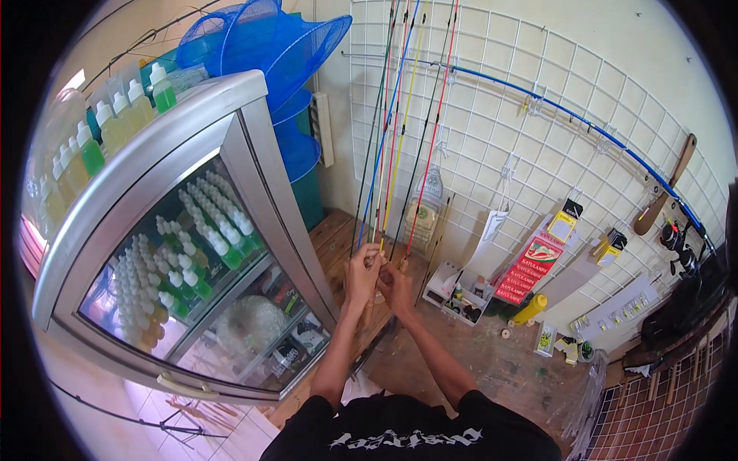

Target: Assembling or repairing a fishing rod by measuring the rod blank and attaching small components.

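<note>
Several slim fishing rods, among them a yellow rod, a red rod and a blue rod, stand upright against the white wire grid. My left hand is closed near their lower ends, its fingertips pinching a rod. Which rod that is cannot be told for sure. Just to the right and slightly lower, my right hand has its fingers curled in at the same spot. What lies between its fingers is mostly hidden by the hands. The short wooden handle of the red rod shows beside my right hand.
A metal-framed glass cabinet with small bottles stands at left. Blue nets hang behind it. On the wooden table are a white organizer and a yellow bottle. The wire grid holds a blue rod with reel.
</note>
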The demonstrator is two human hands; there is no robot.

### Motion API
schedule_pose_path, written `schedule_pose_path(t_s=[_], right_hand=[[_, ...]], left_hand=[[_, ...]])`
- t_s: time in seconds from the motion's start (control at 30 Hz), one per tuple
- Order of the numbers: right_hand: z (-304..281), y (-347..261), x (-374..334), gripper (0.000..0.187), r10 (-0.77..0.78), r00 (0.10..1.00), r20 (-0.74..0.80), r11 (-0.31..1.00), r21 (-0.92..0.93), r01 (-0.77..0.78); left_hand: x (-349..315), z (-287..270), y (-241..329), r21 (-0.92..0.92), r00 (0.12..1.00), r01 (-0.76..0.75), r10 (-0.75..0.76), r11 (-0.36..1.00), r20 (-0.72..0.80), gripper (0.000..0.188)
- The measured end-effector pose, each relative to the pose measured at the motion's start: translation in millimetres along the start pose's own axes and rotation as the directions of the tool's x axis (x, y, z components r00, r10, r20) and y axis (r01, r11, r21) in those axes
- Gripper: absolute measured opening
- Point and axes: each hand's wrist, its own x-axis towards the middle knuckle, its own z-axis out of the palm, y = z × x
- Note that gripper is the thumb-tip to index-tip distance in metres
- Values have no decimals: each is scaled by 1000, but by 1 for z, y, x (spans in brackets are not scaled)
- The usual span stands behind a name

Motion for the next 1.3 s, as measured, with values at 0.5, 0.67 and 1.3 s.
schedule_pose_path(t_s=[0.5,0.67,1.3], right_hand=[[4,5,6,25,25,999,-34,999,-43,-26],[7,1,6,27,16,999,-43,1000,-23,-17],[5,5,-1,25,69,996,-52,997,-20,-70]], left_hand=[[19,9,-28,9,996,-74,74,997,46,25],[20,4,-27,-9,996,-31,32,999,78,28],[13,-1,-6,25,991,25,-28,999,134,39]])
